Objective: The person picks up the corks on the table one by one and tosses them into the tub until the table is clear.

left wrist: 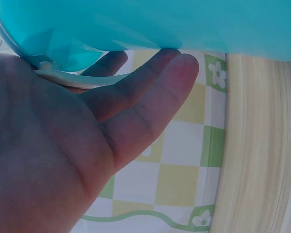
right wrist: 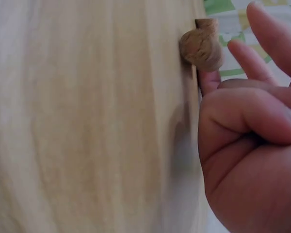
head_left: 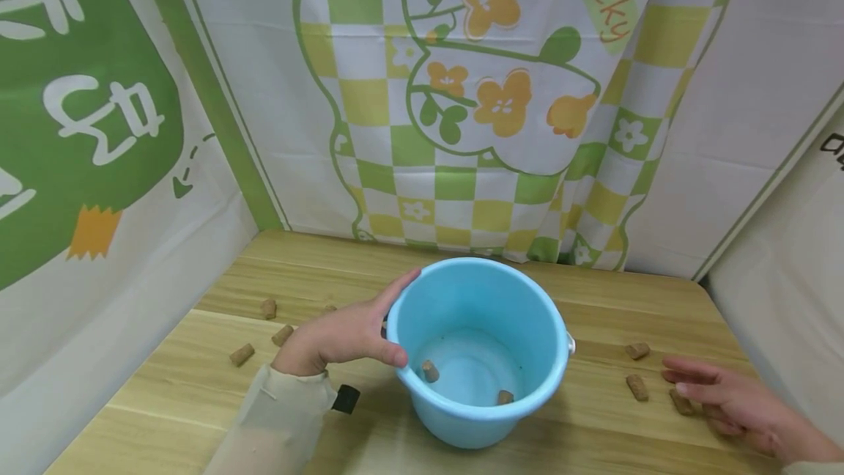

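A light blue bucket (head_left: 484,424) stands on the wooden table, with two corks inside, one cork (head_left: 430,371) at its left and one cork (head_left: 505,397) near the front wall. My left hand (head_left: 352,332) holds the bucket's left side, thumb at the rim; in the left wrist view its fingers (left wrist: 150,104) lie against the outer wall beside the white handle (left wrist: 82,80). At the right, my right hand (head_left: 741,402) hovers low with fingers loosely extended, beside a cork (head_left: 681,402) partly under the thumb. Farther left lie another cork (head_left: 637,387) and a cork (head_left: 637,350).
Several loose corks lie left of the bucket, among them a cork (head_left: 242,355), a cork (head_left: 269,308) and a cork (head_left: 282,336) beside the left wrist. Behind the wooden table (head_left: 580,446) hangs a checked, flowered curtain (head_left: 455,189). Printed cloth walls (head_left: 211,255) flank it.
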A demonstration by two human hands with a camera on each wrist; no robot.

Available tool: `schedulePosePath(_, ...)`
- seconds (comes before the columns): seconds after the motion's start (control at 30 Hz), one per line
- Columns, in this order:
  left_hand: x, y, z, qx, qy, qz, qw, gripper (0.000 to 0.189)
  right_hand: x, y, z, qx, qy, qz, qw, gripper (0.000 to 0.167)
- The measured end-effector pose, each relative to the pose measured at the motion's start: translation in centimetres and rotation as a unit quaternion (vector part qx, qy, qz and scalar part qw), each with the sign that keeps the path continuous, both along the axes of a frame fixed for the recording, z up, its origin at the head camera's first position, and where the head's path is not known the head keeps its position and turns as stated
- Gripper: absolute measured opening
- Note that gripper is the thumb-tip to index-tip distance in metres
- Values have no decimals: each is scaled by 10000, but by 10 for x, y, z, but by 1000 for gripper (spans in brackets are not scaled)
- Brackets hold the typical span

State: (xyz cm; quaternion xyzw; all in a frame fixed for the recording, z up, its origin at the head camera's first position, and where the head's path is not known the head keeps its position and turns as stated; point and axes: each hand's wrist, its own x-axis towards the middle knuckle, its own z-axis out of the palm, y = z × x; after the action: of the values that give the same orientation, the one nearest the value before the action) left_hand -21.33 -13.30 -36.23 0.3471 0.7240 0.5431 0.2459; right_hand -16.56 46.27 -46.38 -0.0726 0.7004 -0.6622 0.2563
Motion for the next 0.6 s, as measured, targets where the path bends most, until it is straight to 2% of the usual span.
schedulePosePath(0.17, -1, 0, -1, 57, 32, -32, 10000, 126, 1, 2, -4, -255, -79, 161, 9995, 47)
schedulePosePath(0.27, -1, 1, -1, 87, 37, -51, 9999, 126, 2, 1, -5, -220, -21, 195, 9996, 48)
schedulePosePath(0.4, -2, 1, -2, 99, 57, -71, 9999, 126, 4, 1, -5, 135, 128, 117, 9998, 48)
schedulePosePath(0.6, -2, 0, -2, 64, 92, -76, 9999, 127, 7, 2, -2, 782, 93, -98, 9968, 44)
